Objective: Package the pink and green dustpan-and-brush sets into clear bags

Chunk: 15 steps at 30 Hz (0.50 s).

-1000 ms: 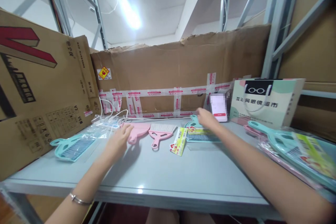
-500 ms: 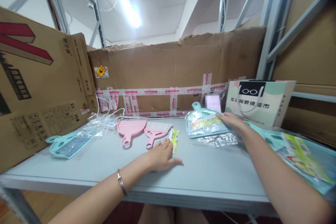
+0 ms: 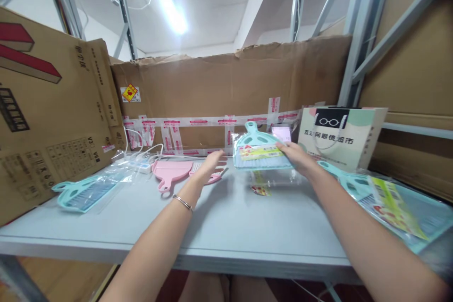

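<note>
My right hand (image 3: 296, 155) is closed on the right edge of a turquoise dustpan and brush set (image 3: 256, 139) in a clear bag with a yellow-green label. The set is lifted off the table, handle pointing up and away. Part of the bag hangs below it, near another yellow-green label (image 3: 261, 190). Raised above the table with fingers apart, my left hand (image 3: 211, 166) holds nothing and is left of the set. Behind it lie a pink dustpan (image 3: 171, 171) and a pink brush (image 3: 212, 178), the brush partly hidden by the hand.
Bagged turquoise sets lie on the table (image 3: 141, 222) at left (image 3: 85, 193) and right (image 3: 392, 198). A power strip (image 3: 139, 165) with white cables sits at the back left. Cardboard boxes (image 3: 198, 85) line the back and left, and a paper bag (image 3: 339, 139) stands at back right.
My left hand has risen from the tabletop and moved away from me, toward the back. My right hand has lifted the bagged set and brought it left.
</note>
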Each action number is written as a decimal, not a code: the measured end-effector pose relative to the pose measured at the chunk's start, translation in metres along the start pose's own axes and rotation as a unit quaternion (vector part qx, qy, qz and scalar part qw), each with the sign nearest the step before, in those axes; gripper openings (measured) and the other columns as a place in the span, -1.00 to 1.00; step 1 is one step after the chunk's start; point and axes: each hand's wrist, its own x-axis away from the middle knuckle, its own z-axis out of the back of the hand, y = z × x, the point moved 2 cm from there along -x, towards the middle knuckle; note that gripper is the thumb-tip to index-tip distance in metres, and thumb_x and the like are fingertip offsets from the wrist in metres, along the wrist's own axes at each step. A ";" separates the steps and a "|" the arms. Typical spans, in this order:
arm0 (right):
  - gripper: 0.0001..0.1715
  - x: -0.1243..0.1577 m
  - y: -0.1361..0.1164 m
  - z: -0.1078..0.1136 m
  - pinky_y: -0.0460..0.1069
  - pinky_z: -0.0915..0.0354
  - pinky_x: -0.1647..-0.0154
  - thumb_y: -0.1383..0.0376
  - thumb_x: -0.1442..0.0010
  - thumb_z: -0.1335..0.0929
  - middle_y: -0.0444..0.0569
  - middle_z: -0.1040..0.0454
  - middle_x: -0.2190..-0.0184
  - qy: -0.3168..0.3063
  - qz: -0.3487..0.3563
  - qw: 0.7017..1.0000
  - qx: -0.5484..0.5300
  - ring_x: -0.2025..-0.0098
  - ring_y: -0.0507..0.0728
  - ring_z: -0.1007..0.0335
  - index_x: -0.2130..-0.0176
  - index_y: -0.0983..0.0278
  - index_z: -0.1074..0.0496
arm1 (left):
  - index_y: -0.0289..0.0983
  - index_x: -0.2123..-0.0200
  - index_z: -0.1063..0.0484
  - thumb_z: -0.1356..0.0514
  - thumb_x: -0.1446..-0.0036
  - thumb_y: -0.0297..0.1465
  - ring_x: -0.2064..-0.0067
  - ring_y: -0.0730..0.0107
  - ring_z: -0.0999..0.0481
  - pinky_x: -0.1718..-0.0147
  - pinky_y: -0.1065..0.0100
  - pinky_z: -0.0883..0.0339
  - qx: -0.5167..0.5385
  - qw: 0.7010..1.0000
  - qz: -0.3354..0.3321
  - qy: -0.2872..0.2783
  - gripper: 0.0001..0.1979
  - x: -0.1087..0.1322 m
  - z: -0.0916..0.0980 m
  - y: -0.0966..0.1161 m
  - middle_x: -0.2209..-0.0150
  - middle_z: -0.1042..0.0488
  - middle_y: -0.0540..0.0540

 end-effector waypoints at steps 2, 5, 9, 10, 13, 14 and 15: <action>-0.73 0.008 -0.011 -0.024 -0.10 -0.24 0.54 0.15 -0.07 -0.30 -0.04 -0.44 0.55 -0.053 0.003 0.998 -0.025 0.51 0.05 -0.34 0.45 0.32 -0.39 | -0.25 0.18 -0.35 0.01 -0.05 0.03 0.20 0.17 -0.48 0.29 0.21 -0.35 0.081 0.997 -0.011 0.002 -0.51 -0.001 0.012 0.006 0.22 -0.49 -0.20; -0.68 0.013 -0.029 -0.051 -0.07 -0.26 0.48 0.09 -0.02 -0.33 -0.04 -0.44 0.51 -0.076 0.018 0.996 -0.035 0.47 0.07 -0.34 0.48 0.32 -0.38 | -0.23 0.16 -0.35 -0.21 0.04 -0.11 0.25 0.31 -0.47 0.27 0.32 -0.33 0.148 0.986 -0.068 0.035 -0.59 -0.004 0.016 0.011 0.23 -0.47 -0.13; -0.65 0.012 -0.055 -0.060 0.02 -0.25 0.18 0.07 0.02 -0.36 0.00 -0.42 0.31 0.046 0.091 0.994 -0.037 0.24 0.12 -0.32 0.34 0.28 -0.33 | -0.26 0.26 -0.31 -0.27 0.06 -0.33 0.30 0.42 -0.43 0.26 0.37 -0.30 0.154 0.958 -0.110 0.217 -0.72 -0.011 0.031 0.005 0.29 -0.42 -0.06; -0.67 0.015 -0.060 -0.060 0.04 -0.24 0.13 0.09 0.01 -0.36 0.00 -0.40 0.29 0.087 0.129 0.987 -0.047 0.22 0.12 -0.31 0.32 0.27 -0.31 | -0.26 0.27 -0.27 -0.24 0.02 -0.31 0.33 0.45 -0.41 0.28 0.38 -0.30 0.161 0.947 -0.107 0.255 -0.74 -0.012 0.037 0.002 0.31 -0.39 -0.04; -0.76 0.029 -0.064 -0.072 0.06 -0.26 0.12 0.17 0.02 -0.38 -0.07 -0.40 0.40 0.071 0.146 0.976 -0.142 0.31 0.10 -0.32 0.38 0.25 -0.31 | -0.22 0.27 -0.16 -0.15 -0.07 -0.25 0.38 0.51 -0.37 0.34 0.41 -0.27 0.172 0.926 -0.106 0.319 -0.76 -0.015 0.050 -0.002 0.35 -0.31 0.02; -0.79 0.035 -0.061 -0.080 0.05 -0.28 0.14 0.21 0.04 -0.39 -0.10 -0.40 0.44 0.025 0.106 0.976 -0.191 0.34 0.09 -0.33 0.41 0.25 -0.31 | -0.21 0.29 -0.14 -0.13 -0.09 -0.23 0.39 0.52 -0.35 0.36 0.43 -0.26 0.172 0.922 -0.108 0.331 -0.76 -0.015 0.052 -0.003 0.38 -0.28 0.04; -0.81 0.040 -0.058 -0.088 0.04 -0.31 0.16 0.25 0.05 -0.40 -0.11 -0.40 0.47 -0.020 0.059 0.969 -0.238 0.37 0.08 -0.35 0.43 0.25 -0.31 | -0.21 0.31 -0.13 -0.11 -0.10 -0.21 0.41 0.53 -0.33 0.38 0.44 -0.25 0.171 0.919 -0.112 0.337 -0.76 -0.015 0.051 -0.004 0.40 -0.26 0.05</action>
